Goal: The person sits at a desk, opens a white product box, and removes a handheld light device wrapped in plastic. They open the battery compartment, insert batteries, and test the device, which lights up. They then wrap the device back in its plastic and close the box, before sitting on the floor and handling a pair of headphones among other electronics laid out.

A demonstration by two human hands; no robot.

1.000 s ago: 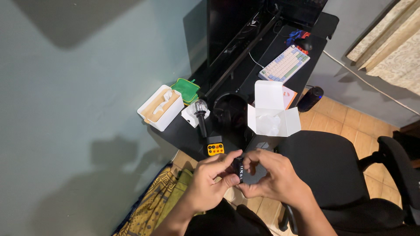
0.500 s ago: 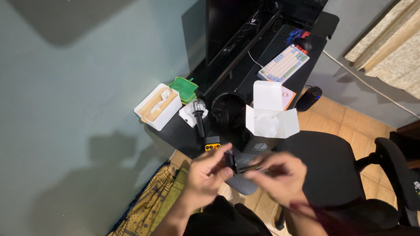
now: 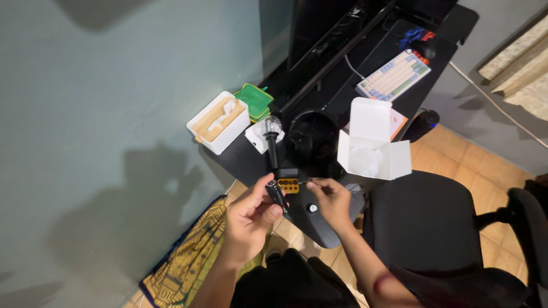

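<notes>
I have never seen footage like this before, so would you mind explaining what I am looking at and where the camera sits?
There is no machine here. One camera is worn on a person's head and looks down at their two bare hands, so you see the scene from above.

The left hand grips a small dark slim object between thumb and fingers. The right hand pinches something thin just beside it, too small to make out.

Beyond the hands is a black desk. On it are an open white box, black headphones, a white tissue box, a small orange-faced gadget and a pale keyboard. A black office chair stands to the right.
</notes>
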